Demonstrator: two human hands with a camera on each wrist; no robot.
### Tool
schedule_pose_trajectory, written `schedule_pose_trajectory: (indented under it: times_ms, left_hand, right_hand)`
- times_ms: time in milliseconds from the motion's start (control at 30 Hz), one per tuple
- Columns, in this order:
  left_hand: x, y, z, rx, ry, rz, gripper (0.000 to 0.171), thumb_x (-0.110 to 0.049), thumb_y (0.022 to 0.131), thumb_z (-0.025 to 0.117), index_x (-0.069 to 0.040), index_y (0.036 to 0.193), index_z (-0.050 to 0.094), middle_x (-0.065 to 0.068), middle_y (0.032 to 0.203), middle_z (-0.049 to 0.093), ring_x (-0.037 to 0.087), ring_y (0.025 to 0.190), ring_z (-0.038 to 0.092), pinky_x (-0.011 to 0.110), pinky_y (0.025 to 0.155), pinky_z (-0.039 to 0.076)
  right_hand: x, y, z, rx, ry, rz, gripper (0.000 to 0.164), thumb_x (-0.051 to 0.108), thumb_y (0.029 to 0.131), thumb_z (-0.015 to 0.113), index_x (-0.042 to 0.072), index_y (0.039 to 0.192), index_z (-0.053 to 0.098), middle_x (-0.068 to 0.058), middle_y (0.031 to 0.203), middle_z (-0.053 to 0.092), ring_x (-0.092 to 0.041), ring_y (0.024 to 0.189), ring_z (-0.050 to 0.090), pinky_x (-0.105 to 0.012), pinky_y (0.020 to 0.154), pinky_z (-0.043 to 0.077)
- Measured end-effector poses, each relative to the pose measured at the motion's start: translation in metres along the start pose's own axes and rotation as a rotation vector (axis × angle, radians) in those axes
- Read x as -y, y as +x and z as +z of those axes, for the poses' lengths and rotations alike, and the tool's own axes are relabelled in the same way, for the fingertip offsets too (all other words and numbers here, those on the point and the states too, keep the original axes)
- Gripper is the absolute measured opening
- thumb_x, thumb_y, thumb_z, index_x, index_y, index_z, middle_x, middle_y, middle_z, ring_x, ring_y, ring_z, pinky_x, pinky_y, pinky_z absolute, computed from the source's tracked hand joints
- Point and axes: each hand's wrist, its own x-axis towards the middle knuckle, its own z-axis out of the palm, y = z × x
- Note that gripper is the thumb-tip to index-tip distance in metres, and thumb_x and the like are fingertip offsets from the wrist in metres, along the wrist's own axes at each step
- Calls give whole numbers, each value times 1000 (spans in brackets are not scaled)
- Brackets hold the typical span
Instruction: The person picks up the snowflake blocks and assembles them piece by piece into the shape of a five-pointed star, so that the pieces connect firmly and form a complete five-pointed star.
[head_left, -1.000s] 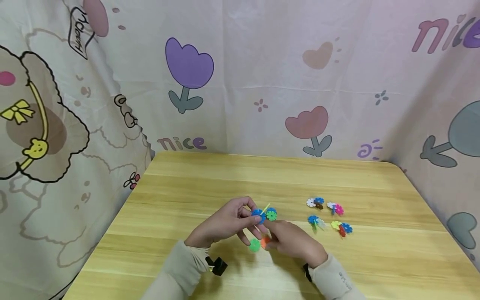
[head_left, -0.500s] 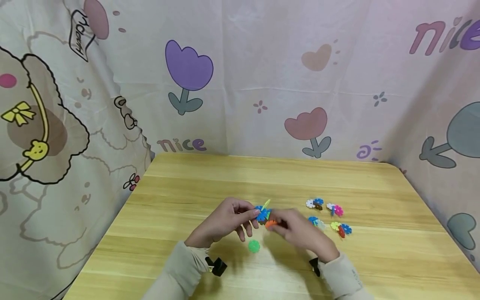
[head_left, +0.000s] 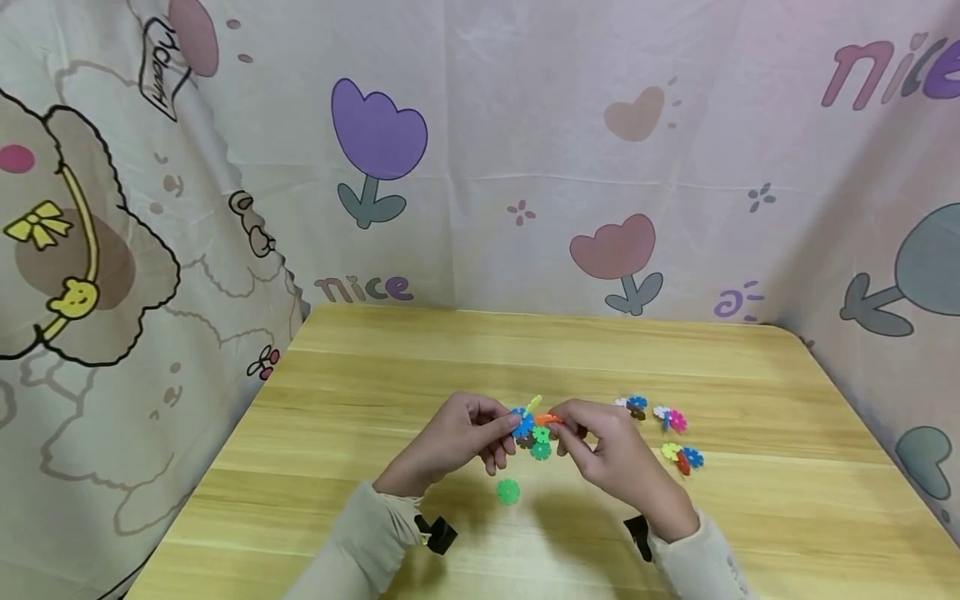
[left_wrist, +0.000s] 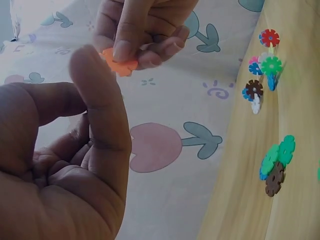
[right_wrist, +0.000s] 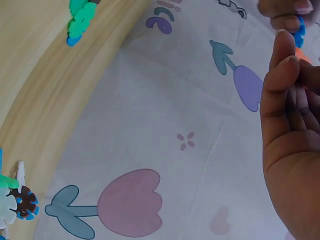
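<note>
My left hand [head_left: 457,442] pinches a blue notched snowflake disc [head_left: 521,423] between thumb and fingers, above the table. A yellow disc [head_left: 534,404], seen almost edge-on, stands up from the blue one and appears joined to it. Facing it, my right hand [head_left: 618,446] pinches an orange snowflake disc [head_left: 546,419] by its edge. The orange disc [left_wrist: 120,66] reaches the blue one in the head view; whether their notches interlock I cannot tell. Just below lies a cluster of green discs [head_left: 540,450] and a brown disc [head_left: 525,442]. A loose light-green disc [head_left: 507,492] lies nearer me.
Joined disc sets lie on the wooden table [head_left: 360,367] at the right: one white, blue and brown [head_left: 637,403], one white, pink and blue [head_left: 677,419], one yellow, red and blue [head_left: 693,457]. Another set there is hidden behind my right hand. A printed curtain [head_left: 487,125] hangs behind.
My right hand has picked the orange disc up off the table and brought it up to the blue disc in my left hand. The left hand has barely moved. The light-green disc stays put.
</note>
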Motion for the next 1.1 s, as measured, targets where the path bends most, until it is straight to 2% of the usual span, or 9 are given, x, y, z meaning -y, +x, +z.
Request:
schedule_pose_trajectory:
  times_ms: [133,300,533,700,833,1100]
  left_hand:
    - [-1,-1,1,0,-5,9,24,-13,107,60,6,100,71,8,78,69,12,58,63,26,54,58]
    - [-1,-1,1,-1,-11,12,25,-14,107,60,7,98,71,8,77,69,11,58,63,25,55,58]
    - [-1,-1,2,7,-30,1,25,-14,107,60,7,99,71,7,77,69,11,58,63,25,55,58]
    - [-1,-1,3,11,-40,3,25,-12,106,60,9,99,71,7,77,69,11,58,64,25,56,59]
    - [1,-1,5,17,-49,19,26,-11,106,60,10,97,71,6,75,69,10,58,64,26,56,59]
    - [0,-1,7,10,-97,20,27,-13,107,58,11,100,70,7,77,69,11,62,67,26,59,61]
  right_hand:
    - [1,0,1,-8,-21,-2,28,-16,89,69,10,100,72,6,78,66,-2,62,59,-14,49,45]
    - [2,-1,2,-12,-25,37,26,-12,91,70,12,99,73,10,78,65,-4,61,60,-15,50,47]
    - [5,-1,8,-15,50,88,26,-12,93,70,13,97,72,3,77,70,-5,60,63,-17,53,53]
    - [5,-2,13,-42,0,62,27,-16,91,68,11,96,72,3,76,69,-8,60,63,-16,55,53]
    - [5,-3,16,-72,-64,21,29,-18,89,67,9,96,72,5,73,66,-4,58,60,-13,53,49]
    - [4,-1,17,-116,-75,-39,28,-21,87,67,5,98,74,1,72,67,-4,56,62,-13,52,51]
